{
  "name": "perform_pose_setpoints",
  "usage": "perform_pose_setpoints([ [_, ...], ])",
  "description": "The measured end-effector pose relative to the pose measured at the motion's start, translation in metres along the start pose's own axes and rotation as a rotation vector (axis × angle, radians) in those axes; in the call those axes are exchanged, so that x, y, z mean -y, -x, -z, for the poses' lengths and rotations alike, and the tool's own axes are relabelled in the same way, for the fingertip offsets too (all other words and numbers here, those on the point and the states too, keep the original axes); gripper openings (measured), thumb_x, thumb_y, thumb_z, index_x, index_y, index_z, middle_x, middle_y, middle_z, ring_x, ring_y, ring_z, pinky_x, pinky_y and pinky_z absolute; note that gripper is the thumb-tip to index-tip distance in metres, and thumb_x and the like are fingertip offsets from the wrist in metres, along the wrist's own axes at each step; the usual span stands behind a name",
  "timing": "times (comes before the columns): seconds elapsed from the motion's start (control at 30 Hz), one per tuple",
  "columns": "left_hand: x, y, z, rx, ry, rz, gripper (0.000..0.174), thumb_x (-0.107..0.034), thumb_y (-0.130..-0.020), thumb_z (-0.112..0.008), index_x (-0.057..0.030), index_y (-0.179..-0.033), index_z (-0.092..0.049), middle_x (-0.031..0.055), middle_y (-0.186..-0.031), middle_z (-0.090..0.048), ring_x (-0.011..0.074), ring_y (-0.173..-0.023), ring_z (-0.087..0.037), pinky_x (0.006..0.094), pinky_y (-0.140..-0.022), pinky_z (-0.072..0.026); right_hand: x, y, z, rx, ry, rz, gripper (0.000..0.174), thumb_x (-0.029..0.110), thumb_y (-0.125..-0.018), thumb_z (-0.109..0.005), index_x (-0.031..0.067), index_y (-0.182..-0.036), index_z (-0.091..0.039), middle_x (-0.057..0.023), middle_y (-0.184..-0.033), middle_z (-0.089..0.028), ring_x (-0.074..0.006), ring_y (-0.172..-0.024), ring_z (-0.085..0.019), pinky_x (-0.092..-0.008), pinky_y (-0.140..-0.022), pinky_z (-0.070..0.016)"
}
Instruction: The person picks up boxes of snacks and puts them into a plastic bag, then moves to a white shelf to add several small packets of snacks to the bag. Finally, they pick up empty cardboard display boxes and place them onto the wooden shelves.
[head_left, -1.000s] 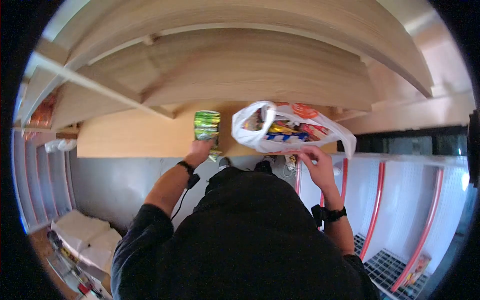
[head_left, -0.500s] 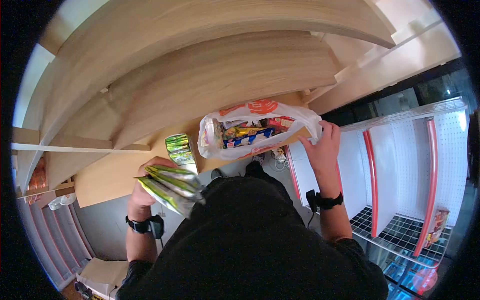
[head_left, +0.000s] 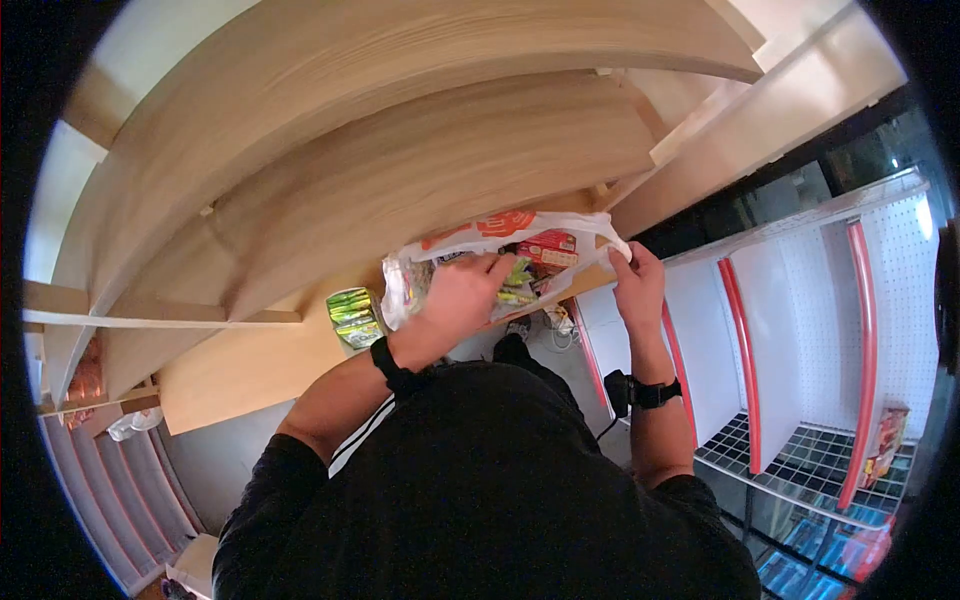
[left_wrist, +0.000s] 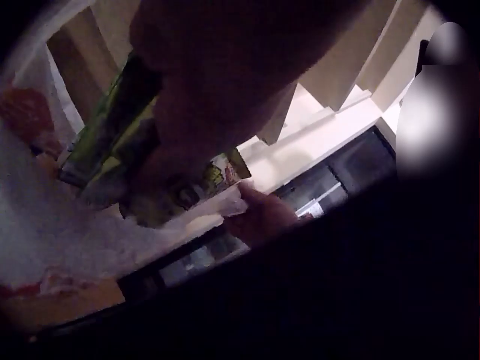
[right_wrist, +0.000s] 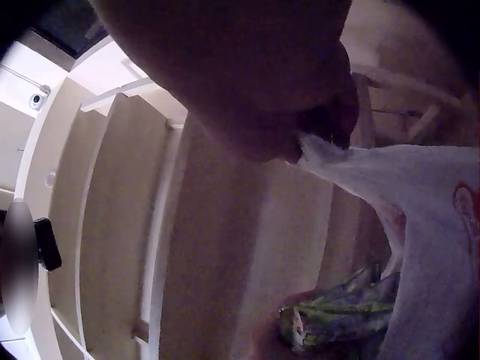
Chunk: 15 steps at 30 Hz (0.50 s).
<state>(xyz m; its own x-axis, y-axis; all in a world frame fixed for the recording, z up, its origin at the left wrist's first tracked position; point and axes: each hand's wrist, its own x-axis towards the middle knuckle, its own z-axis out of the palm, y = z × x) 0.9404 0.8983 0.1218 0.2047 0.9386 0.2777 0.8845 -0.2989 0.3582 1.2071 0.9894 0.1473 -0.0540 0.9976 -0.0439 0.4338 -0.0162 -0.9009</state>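
In the head view the left hand [head_left: 462, 302] reaches into the mouth of a white plastic bag [head_left: 398, 290] with orange print. Its fingers are round green packets [head_left: 516, 285], which the left wrist view also shows as green packets [left_wrist: 112, 142] beneath the hand [left_wrist: 217, 97]. The right hand [head_left: 637, 283] pinches the bag's right edge; in the right wrist view this hand [right_wrist: 262, 82] holds the gathered plastic [right_wrist: 420, 180]. Inside the bag lies a red box [head_left: 548, 250]. Left of the bag, a stack of green packets [head_left: 354, 316] sits on the wooden shelf.
Curved wooden shelf boards [head_left: 440, 130] rise above the low wooden shelf [head_left: 250, 375]. White shelving with red edge strips [head_left: 740, 360] stands at the right, with a boxed item [head_left: 884, 446] on its wire rack. Grey shelving [head_left: 115, 500] is at the left.
The left hand, which held several green packets left of the bag, has moved right with them into the bag. The right hand has stayed at the bag's right edge.
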Motion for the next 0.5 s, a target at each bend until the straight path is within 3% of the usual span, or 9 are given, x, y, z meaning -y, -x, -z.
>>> perform_pose_setpoints([
  [0.1,-0.007,-0.006,-0.013,0.112,0.011,-0.057,0.055,-0.015,-0.074,-0.076,-0.0083,-0.126,-0.06,0.0154,-0.107,-0.072,0.0345,-0.094,-0.072,0.0454,-0.078,-0.0592,-0.017,-0.007,0.003,-0.016,-0.184,-0.019,0.023,0.017,-0.1,-0.063,-0.003,-0.107,-0.072,-0.0058,-0.089,-0.073,-0.0112,-0.081,-0.065,-0.0303,-0.072,-0.0509],
  [0.2,0.0,-0.027,-0.035,0.267,0.073,0.161,0.067,-0.024,-0.075,-0.081,-0.0046,-0.134,-0.054,0.0189,-0.108,-0.071,0.0397,-0.096,-0.071,0.0479,-0.082,-0.0586,-0.009,-0.005,-0.001,-0.017,-0.308,0.0,0.026,0.018,-0.102,-0.06,-0.0041,-0.11,-0.071,-0.0045,-0.093,-0.073,-0.0099,-0.084,-0.064,-0.0281,-0.075,-0.0503],
  [0.3,0.024,-0.044,-0.062,0.286,0.357,0.439,0.084,-0.035,-0.074,-0.086,0.0,-0.14,-0.047,0.0255,-0.119,-0.067,0.044,-0.108,-0.067,0.0496,-0.092,-0.0557,-0.005,-0.003,-0.006,-0.025,-0.222,0.089,0.027,0.018,-0.102,-0.06,-0.004,-0.111,-0.071,-0.0049,-0.093,-0.073,-0.009,-0.085,-0.063,-0.0269,-0.078,-0.0499],
  [0.4,0.043,-0.029,-0.091,0.301,0.356,0.383,0.093,-0.039,-0.073,-0.088,0.0062,-0.14,-0.041,0.0286,-0.128,-0.062,0.0457,-0.115,-0.064,0.0491,-0.095,-0.055,-0.006,-0.004,-0.006,0.003,-0.18,0.105,0.027,0.019,-0.102,-0.06,-0.0037,-0.111,-0.071,-0.0043,-0.093,-0.073,-0.009,-0.084,-0.063,-0.027,-0.077,-0.0498],
  [0.43,0.044,-0.022,-0.084,0.246,0.377,0.289,0.097,-0.037,-0.075,-0.086,0.0068,-0.145,-0.034,0.0308,-0.132,-0.059,0.0467,-0.118,-0.062,0.0497,-0.099,-0.0532,-0.007,-0.006,-0.007,0.005,-0.165,0.111,0.026,0.019,-0.102,-0.061,-0.0037,-0.11,-0.072,-0.0041,-0.093,-0.073,-0.0089,-0.084,-0.063,-0.027,-0.077,-0.0497],
  [0.5,0.034,-0.005,-0.055,0.181,0.323,0.311,0.09,-0.035,-0.078,-0.085,0.0054,-0.144,-0.039,0.029,-0.132,-0.06,0.0464,-0.118,-0.062,0.0495,-0.1,-0.0526,-0.011,-0.006,-0.008,0.013,-0.139,0.113,0.026,0.019,-0.102,-0.061,-0.0038,-0.109,-0.072,-0.0036,-0.093,-0.073,-0.0087,-0.084,-0.062,-0.0269,-0.077,-0.0494],
])
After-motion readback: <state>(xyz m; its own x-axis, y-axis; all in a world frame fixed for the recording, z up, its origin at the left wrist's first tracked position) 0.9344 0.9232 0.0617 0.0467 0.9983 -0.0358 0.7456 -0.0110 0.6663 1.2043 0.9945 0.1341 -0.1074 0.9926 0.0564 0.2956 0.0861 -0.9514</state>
